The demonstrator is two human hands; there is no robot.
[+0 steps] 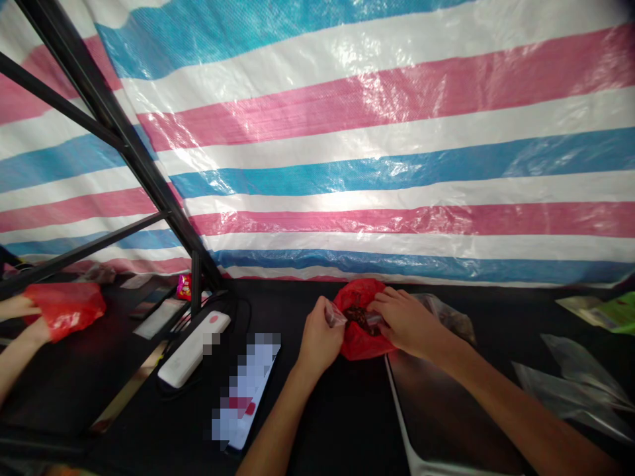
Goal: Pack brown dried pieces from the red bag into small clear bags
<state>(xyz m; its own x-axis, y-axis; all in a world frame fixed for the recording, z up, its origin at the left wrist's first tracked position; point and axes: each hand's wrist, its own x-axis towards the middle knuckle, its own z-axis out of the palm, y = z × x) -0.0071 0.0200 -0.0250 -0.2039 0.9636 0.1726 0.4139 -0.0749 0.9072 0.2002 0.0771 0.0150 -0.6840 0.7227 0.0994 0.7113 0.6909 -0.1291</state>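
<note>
A red plastic bag (364, 348) sits open on the black table, with small dark brown pieces (358, 316) inside. My left hand (320, 338) is closed at the bag's left side, gripping the edge of a small clear plastic bag (336, 315). From the right, my right hand (404, 322) reaches over the red bag's mouth. Its fingers are bent down among the brown pieces, and what they pinch is hidden. Some clear plastic also shows beside those fingertips.
A flat dark-topped device (446, 410) lies under my right forearm. Behind it is a clear bag with brownish contents (454, 316). Clear bags (575, 383) and a green packet (618, 312) lie right; a phone (253, 390) and power strip (193, 350) left. Another person's hands hold a red bag (74, 307).
</note>
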